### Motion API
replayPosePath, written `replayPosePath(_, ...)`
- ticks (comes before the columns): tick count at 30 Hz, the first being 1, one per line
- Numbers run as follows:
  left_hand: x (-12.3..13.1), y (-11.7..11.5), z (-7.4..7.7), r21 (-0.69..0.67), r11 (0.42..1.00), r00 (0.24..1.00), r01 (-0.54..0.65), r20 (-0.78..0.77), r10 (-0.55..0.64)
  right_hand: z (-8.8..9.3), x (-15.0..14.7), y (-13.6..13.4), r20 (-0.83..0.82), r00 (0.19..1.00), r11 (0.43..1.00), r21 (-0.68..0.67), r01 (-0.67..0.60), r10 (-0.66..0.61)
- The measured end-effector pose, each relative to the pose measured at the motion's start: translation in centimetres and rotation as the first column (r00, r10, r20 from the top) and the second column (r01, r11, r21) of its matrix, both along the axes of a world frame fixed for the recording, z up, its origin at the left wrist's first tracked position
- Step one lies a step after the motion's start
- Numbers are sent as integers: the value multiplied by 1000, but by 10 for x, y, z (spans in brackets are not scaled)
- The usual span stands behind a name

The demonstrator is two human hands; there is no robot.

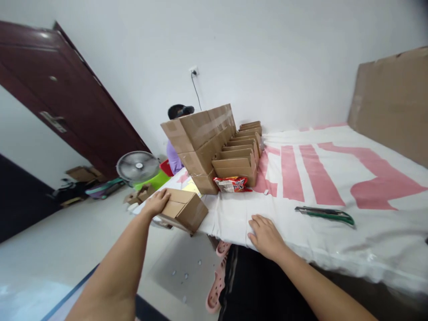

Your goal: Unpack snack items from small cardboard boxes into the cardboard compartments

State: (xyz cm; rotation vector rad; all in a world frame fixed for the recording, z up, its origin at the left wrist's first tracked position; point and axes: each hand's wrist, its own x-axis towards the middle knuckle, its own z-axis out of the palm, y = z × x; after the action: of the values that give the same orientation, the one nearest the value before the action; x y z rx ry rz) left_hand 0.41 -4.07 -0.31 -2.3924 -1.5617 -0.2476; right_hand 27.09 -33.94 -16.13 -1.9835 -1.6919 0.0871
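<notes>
My left hand rests on top of a small closed cardboard box at the near left corner of the table, fingers curved over its left end. My right hand lies flat on the white and pink cloth at the table's front edge, fingers stretched out, holding nothing. A green utility knife lies on the cloth to the right of my right hand. A red snack packet lies just beyond the small box.
Stacked closed cardboard boxes and a row of open ones run toward the back wall. Another person sits behind the stack. A fan, a dark door and a cardboard sheet surround the table. Pink slippers lie on the floor.
</notes>
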Motion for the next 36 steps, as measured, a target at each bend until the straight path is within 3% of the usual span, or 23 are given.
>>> replayPosePath(5,21,-1,-14,-162,984,996,-79,-48,72,-1,-2,0,24,1000,1000,11,10,-10)
replayPosePath(9,46,-19,-15,-198,976,994,-93,-65,82,0,-3,0,43,999,1000,-8,7,-6)
replayPosePath(16,101,-86,-14,-239,966,993,102,-36,-114,-3,-11,-9,36,999,997,-74,0,2)
replayPosePath(20,130,-113,-15,-226,966,992,126,8,-128,-6,-19,-36,52,998,998,-67,-21,25)
replayPosePath(22,138,-119,-14,-251,951,982,183,102,-162,0,-15,-53,25,998,997,-42,-63,64)
replayPosePath(25,142,-123,-12,-296,881,914,369,286,-287,16,13,-74,-83,995,998,-30,-49,46)
replayPosePath(27,143,-125,-14,-300,825,855,479,371,-361,27,44,-83,-84,996,999,-10,40,-40)
replayPosePath(30,143,-129,-26,-286,761,770,582,494,-403,35,99,-93,73,973,975,53,214,-217)
replayPosePath(32,142,-130,-39,-280,725,715,630,575,-399,34,130,-101,179,926,940,-13,341,-333)
replayPosePath(34,141,-129,-55,-322,614,595,720,742,-309,30,153,-108,257,881,894,-112,435,-397)
replayPosePath(36,140,-128,-71,-321,428,389,845,918,-79,24,166,-113,302,866,873,-165,459,-399)
